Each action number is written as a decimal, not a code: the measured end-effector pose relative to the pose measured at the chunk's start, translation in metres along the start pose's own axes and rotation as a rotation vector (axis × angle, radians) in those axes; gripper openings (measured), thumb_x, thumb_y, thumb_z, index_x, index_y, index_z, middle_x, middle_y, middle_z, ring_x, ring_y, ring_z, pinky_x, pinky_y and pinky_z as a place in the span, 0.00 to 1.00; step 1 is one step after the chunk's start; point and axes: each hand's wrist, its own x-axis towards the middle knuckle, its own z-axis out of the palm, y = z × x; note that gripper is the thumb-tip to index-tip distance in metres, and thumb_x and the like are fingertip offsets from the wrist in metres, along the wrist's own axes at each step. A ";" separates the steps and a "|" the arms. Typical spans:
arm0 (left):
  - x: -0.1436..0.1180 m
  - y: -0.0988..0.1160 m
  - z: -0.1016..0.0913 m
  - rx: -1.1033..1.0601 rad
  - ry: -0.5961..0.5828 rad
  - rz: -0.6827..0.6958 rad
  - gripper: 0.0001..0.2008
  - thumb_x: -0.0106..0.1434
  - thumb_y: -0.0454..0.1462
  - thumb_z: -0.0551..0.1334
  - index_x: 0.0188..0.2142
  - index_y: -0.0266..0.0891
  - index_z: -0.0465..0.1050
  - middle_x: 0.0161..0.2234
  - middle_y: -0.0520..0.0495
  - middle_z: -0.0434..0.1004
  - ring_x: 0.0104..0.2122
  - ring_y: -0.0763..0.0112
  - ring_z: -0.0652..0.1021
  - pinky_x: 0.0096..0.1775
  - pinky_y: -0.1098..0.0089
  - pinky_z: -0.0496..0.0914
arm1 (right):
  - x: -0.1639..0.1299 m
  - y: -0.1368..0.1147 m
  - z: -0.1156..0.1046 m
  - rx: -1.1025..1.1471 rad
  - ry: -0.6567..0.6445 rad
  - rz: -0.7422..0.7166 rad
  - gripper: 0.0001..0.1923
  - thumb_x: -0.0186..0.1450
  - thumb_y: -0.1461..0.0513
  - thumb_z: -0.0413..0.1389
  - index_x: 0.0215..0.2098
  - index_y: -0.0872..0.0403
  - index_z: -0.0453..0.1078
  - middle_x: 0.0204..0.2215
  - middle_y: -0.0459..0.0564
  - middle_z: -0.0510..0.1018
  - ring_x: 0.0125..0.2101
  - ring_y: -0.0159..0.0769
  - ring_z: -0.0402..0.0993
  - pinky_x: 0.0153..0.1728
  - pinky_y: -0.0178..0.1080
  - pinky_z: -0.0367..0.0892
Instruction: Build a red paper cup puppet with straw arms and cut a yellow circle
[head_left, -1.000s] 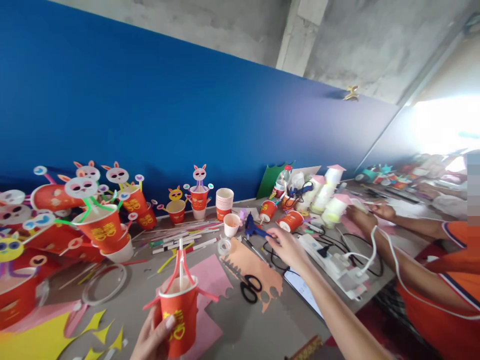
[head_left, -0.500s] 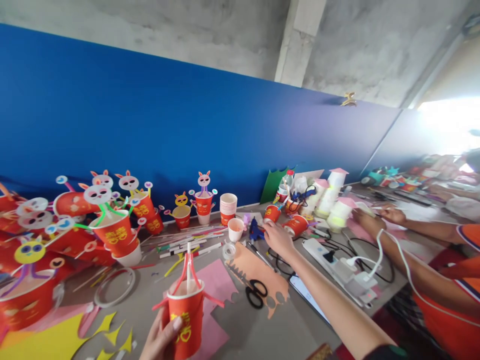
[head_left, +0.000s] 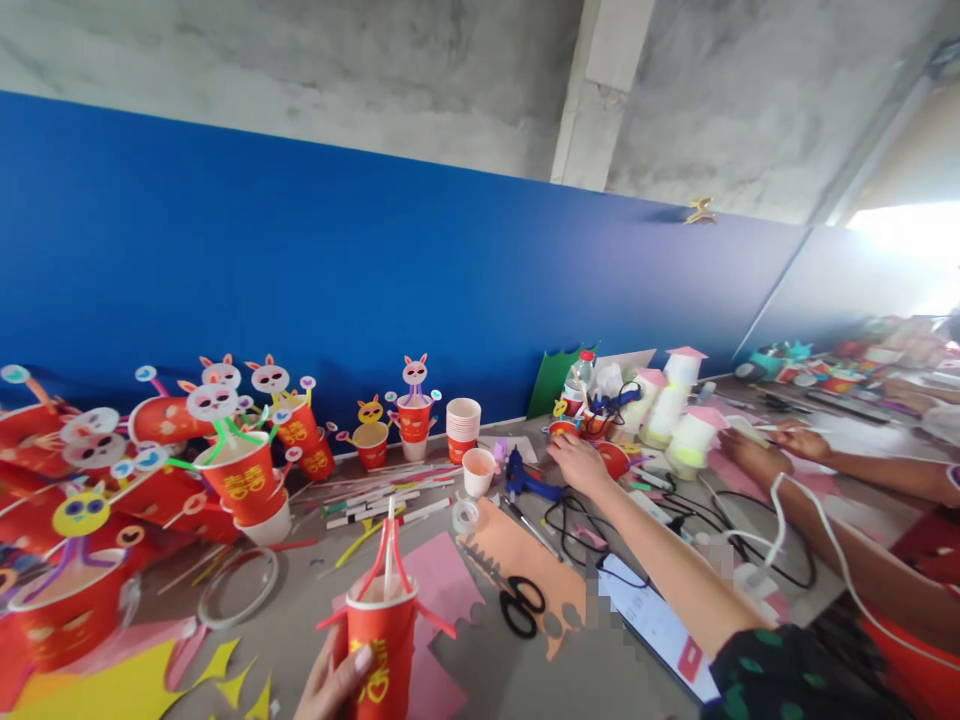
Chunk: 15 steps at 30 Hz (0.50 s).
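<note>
My left hand grips a red paper cup with yellow lettering, at the bottom centre. Red pipe cleaners stick out from its sides, and others rise from the rim around a white stick. My right hand reaches far across the table to a small red cup topped with a yellow face. Its fingertips bend down against or just before that cup, so their grip is hidden. A blue glue gun lies just left of my right hand. Black-handled scissors rest on orange paper.
Decorated cups crowd the left side. Behind the pens stand stacked cups and a white cup. A phone lies under my right forearm, near black cables. Another person's hands work at right.
My right hand has moved from beside the glue gun, farther back and right, to the small red cup. My left hand still holds its cup. The view has tilted slightly upward.
</note>
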 end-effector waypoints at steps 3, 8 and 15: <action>-0.001 0.001 0.002 0.002 0.004 0.001 0.46 0.41 0.40 0.78 0.61 0.41 0.68 0.42 0.37 0.85 0.48 0.39 0.80 0.48 0.55 0.76 | -0.006 0.005 0.003 0.017 -0.011 0.010 0.12 0.71 0.60 0.56 0.51 0.55 0.70 0.52 0.54 0.74 0.49 0.43 0.73 0.48 0.49 0.71; 0.000 0.001 0.001 0.039 0.011 0.032 0.43 0.41 0.41 0.78 0.58 0.39 0.72 0.40 0.37 0.86 0.47 0.39 0.80 0.48 0.55 0.76 | -0.009 0.014 0.004 0.067 0.003 0.066 0.14 0.65 0.71 0.51 0.44 0.57 0.76 0.49 0.58 0.75 0.50 0.46 0.70 0.51 0.43 0.65; 0.001 -0.001 -0.008 0.064 0.015 0.019 0.44 0.44 0.43 0.77 0.60 0.39 0.67 0.39 0.38 0.86 0.44 0.43 0.82 0.41 0.60 0.78 | -0.019 -0.001 -0.005 0.143 0.028 0.080 0.16 0.69 0.64 0.47 0.49 0.57 0.74 0.53 0.60 0.73 0.51 0.49 0.69 0.53 0.45 0.62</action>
